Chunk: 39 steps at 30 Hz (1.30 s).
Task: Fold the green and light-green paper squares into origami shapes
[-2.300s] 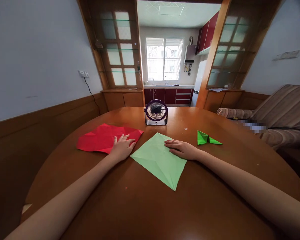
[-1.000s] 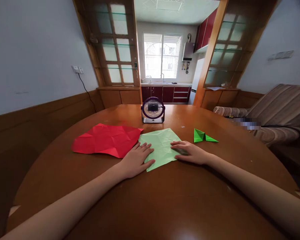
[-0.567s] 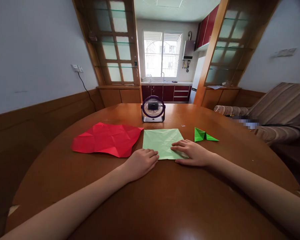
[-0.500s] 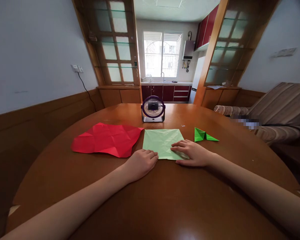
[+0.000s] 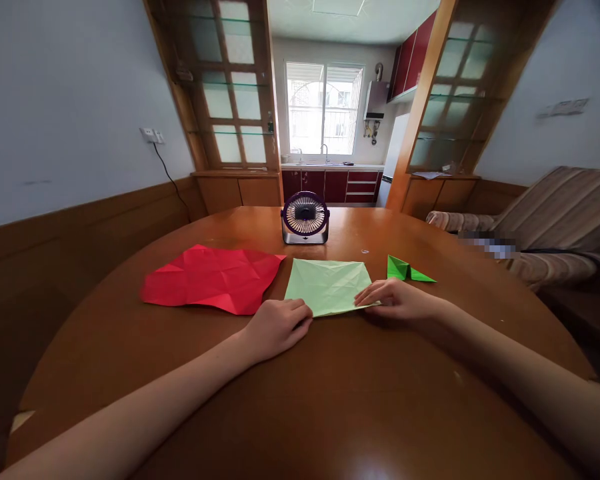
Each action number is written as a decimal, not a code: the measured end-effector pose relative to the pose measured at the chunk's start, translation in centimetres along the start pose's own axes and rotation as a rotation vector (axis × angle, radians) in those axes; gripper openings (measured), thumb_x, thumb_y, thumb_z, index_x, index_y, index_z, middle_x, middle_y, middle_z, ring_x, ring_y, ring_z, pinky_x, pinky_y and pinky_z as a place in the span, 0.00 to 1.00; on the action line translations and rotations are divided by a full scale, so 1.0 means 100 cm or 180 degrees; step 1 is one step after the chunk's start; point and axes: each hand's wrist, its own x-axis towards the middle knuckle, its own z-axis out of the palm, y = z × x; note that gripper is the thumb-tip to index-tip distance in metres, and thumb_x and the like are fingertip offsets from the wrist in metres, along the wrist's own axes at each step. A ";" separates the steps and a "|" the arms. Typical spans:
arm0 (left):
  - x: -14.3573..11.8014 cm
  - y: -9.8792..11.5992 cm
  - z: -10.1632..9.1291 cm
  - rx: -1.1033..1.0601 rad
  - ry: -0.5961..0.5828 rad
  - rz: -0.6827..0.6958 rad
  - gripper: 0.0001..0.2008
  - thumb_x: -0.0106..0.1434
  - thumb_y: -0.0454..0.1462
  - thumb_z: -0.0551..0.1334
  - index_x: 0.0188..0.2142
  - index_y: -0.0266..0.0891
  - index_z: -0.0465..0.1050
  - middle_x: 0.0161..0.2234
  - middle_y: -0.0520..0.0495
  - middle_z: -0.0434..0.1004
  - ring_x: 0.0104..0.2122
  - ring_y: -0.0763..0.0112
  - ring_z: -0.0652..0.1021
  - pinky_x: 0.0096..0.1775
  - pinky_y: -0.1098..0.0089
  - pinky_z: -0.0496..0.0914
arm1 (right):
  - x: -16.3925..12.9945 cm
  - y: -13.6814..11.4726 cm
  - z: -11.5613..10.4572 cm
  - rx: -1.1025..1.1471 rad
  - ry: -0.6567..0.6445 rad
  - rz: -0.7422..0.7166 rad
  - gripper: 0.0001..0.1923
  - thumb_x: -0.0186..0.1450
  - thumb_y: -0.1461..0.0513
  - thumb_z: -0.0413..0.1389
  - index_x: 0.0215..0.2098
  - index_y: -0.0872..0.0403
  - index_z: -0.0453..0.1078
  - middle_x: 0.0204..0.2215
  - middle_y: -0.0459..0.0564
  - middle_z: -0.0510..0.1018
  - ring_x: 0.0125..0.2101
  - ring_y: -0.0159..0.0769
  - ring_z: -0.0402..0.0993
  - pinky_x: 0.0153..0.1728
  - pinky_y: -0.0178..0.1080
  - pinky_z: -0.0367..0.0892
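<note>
1. Brown wooden table [image 5: 300,413] fills the front of the room, rounded and a bit glossy, with both forearms laid across it from the near side.
2. Next up, the left hand [image 5: 279,328]: fingers curled in over the near left corner of the pale sheet [image 5: 327,283]. It hides that corner, so I can't tell if it's actually pinching or just pressing down.
3. Right hand [image 5: 405,300] has the near right corner, thumb low and fingers on top, so that one reads as a pinch. My guess is that one hand per corner is there to control the near edge and stop the thing sliding.
4. Pale sheet itself sits mid-table, right between the hands. Light green, four-sided, creases running all over it, and the near edge slants, maybe lifted a touch on the right.
5. Red sheet [image 5: 213,280] is off to the left, spread out, crinkled, edges wavy. Green fold [image 5: 399,268] is just past the right hand, two pointy bits sticking out. Both are probably parked there to leave the middle free.
6. Further back there's a small purple fan [image 5: 305,217], standing upright and facing this way.
7. Beyond the table: striped armchair [image 5: 560,220] on the right, then a kitchen with dark red cupboards [image 5: 335,187] under a bright window [image 5: 325,110].
</note>
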 end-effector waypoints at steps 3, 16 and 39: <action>-0.001 0.000 0.001 -0.0294 0.0018 -0.0273 0.08 0.67 0.35 0.54 0.35 0.38 0.72 0.31 0.50 0.78 0.29 0.72 0.77 0.30 0.74 0.66 | -0.001 0.005 -0.004 0.0552 0.0157 0.0320 0.14 0.64 0.55 0.57 0.41 0.55 0.78 0.41 0.55 0.81 0.43 0.40 0.76 0.45 0.42 0.70; 0.006 -0.001 -0.003 -0.1250 -0.0048 -0.1746 0.09 0.60 0.43 0.62 0.31 0.41 0.78 0.30 0.48 0.78 0.33 0.65 0.77 0.35 0.68 0.69 | 0.006 0.017 0.011 0.1303 0.1186 0.1290 0.22 0.58 0.45 0.59 0.26 0.56 0.69 0.23 0.45 0.70 0.25 0.30 0.63 0.27 0.35 0.59; 0.008 -0.006 0.000 -0.1129 -0.0259 -0.1770 0.15 0.58 0.49 0.64 0.25 0.40 0.75 0.33 0.48 0.74 0.39 0.62 0.73 0.42 0.61 0.64 | 0.009 0.037 0.021 0.0412 0.1631 0.1244 0.20 0.61 0.46 0.55 0.36 0.55 0.68 0.22 0.41 0.65 0.23 0.30 0.58 0.24 0.34 0.53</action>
